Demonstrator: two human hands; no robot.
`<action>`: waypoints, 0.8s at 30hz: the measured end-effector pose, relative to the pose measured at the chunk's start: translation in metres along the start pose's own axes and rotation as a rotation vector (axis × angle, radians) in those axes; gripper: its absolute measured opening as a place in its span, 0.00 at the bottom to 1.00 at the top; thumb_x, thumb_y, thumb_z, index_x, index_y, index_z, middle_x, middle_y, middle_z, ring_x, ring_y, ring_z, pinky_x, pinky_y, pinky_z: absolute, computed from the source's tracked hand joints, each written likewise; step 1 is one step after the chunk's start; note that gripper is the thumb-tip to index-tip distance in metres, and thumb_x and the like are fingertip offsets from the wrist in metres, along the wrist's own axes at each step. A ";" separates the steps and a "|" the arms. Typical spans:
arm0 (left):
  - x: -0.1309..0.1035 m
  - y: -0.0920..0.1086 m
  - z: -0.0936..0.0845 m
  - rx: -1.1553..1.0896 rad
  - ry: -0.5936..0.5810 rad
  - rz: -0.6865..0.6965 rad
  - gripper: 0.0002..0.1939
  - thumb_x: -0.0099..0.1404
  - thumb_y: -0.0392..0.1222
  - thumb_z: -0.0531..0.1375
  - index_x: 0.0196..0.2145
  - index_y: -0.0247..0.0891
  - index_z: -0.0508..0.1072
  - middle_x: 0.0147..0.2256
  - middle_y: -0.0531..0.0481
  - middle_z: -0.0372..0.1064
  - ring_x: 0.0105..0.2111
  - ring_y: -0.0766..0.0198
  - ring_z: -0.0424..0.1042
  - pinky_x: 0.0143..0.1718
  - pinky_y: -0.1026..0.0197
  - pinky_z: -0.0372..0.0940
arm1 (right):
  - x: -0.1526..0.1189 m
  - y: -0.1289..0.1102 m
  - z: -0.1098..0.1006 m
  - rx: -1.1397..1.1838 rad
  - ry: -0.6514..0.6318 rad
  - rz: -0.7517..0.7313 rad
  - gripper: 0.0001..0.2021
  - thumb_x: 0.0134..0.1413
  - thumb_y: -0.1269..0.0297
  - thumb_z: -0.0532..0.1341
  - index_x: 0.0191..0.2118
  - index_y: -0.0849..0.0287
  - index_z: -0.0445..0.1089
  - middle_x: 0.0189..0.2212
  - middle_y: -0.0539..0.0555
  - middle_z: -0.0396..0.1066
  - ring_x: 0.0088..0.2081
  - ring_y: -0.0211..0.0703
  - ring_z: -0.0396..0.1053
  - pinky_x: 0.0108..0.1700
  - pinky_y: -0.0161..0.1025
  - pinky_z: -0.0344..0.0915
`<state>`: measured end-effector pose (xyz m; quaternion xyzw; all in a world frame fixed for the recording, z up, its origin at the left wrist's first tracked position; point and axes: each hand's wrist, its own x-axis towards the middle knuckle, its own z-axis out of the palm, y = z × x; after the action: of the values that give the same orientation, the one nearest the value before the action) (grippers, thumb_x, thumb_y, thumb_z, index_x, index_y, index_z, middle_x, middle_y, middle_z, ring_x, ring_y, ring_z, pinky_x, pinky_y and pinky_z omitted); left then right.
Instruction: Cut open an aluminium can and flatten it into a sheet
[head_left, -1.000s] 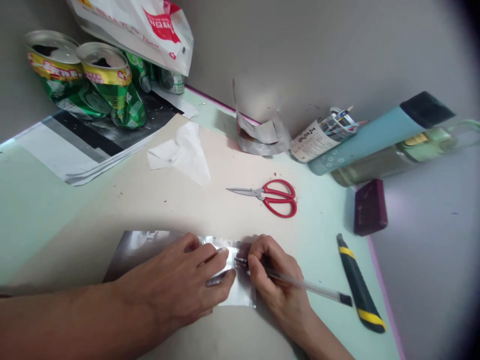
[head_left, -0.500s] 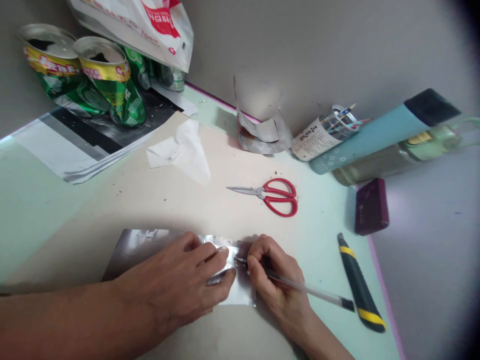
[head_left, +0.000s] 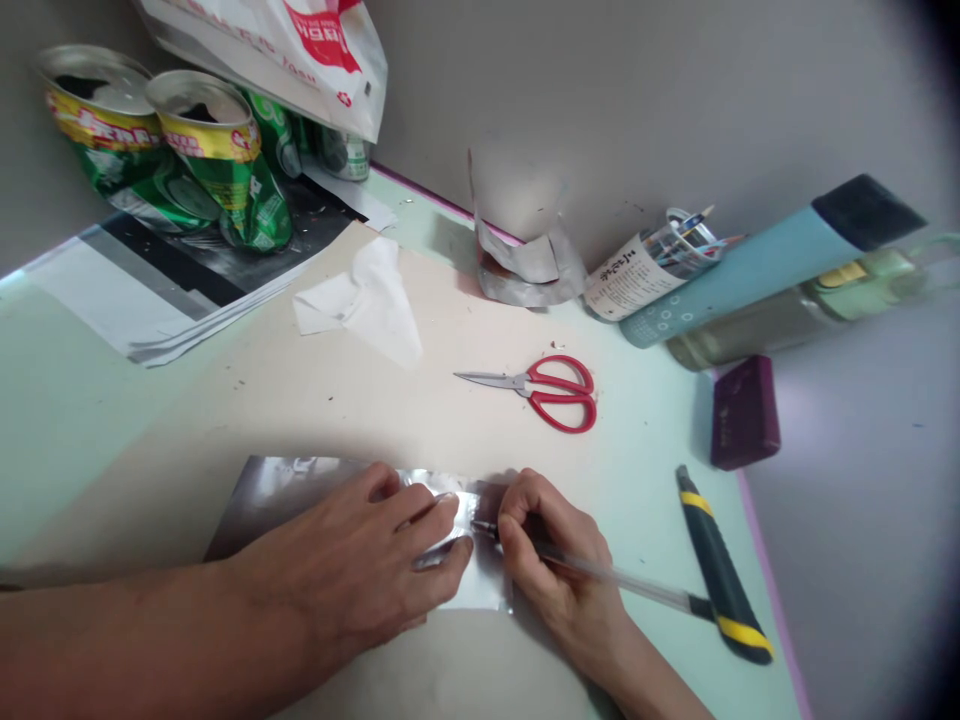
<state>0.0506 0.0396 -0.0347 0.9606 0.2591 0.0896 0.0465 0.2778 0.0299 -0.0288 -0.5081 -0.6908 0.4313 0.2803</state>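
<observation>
A shiny silver metal sheet (head_left: 281, 495) lies on the beige board at the front of the desk. My left hand (head_left: 379, 560) presses down on its middle with fingers spread, covering part of it. At the sheet's right end, my right hand (head_left: 559, 560) grips a clear-barrelled pen (head_left: 626, 578) with a dark end cap. The pen's tip meets the metal just right of my left fingertips. Beyond the hands lie red-handled scissors (head_left: 536, 388), blades pointing left.
Crushed green cans (head_left: 251, 190) stand on papers (head_left: 157, 320) at back left, near a white plastic bag (head_left: 300, 60). A crumpled tissue (head_left: 375, 305), curled metal scrap (head_left: 525, 275), pen holder (head_left: 626, 280), blue cylinder (head_left: 750, 255), bottle (head_left: 757, 335), maroon box (head_left: 745, 412) and utility knife (head_left: 724, 570) surround the board.
The pen's tip has shifted very slightly to the right, and its capped end has swung a little right toward the knife. My left hand and the sheet stay practically where they were.
</observation>
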 end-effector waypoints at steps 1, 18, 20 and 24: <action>0.000 0.000 0.000 -0.003 0.003 0.003 0.16 0.69 0.47 0.60 0.53 0.42 0.70 0.50 0.47 0.71 0.40 0.57 0.66 0.35 0.53 0.53 | 0.000 0.000 0.000 -0.003 0.003 -0.001 0.11 0.68 0.66 0.55 0.31 0.55 0.58 0.27 0.47 0.59 0.27 0.37 0.58 0.29 0.36 0.55; -0.001 0.001 0.000 0.007 -0.007 -0.005 0.19 0.68 0.49 0.62 0.54 0.43 0.69 0.52 0.47 0.71 0.43 0.55 0.66 0.37 0.52 0.55 | 0.002 -0.006 -0.001 -0.041 -0.031 -0.045 0.11 0.65 0.69 0.55 0.29 0.55 0.56 0.27 0.48 0.60 0.27 0.38 0.59 0.28 0.36 0.56; -0.001 0.001 0.000 0.004 0.003 0.005 0.20 0.67 0.50 0.63 0.54 0.43 0.69 0.51 0.47 0.71 0.43 0.55 0.67 0.37 0.52 0.55 | 0.002 -0.006 -0.002 -0.044 -0.031 -0.045 0.11 0.65 0.69 0.54 0.30 0.55 0.56 0.27 0.48 0.59 0.28 0.38 0.59 0.28 0.36 0.55; 0.001 0.001 -0.001 0.014 0.003 -0.018 0.18 0.68 0.49 0.62 0.53 0.43 0.70 0.50 0.47 0.71 0.41 0.56 0.66 0.37 0.53 0.55 | 0.001 -0.004 -0.003 -0.035 -0.031 -0.033 0.11 0.65 0.69 0.55 0.30 0.55 0.56 0.27 0.48 0.60 0.28 0.38 0.59 0.29 0.36 0.56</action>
<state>0.0517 0.0391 -0.0332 0.9584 0.2683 0.0888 0.0404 0.2782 0.0311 -0.0244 -0.4947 -0.7107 0.4223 0.2680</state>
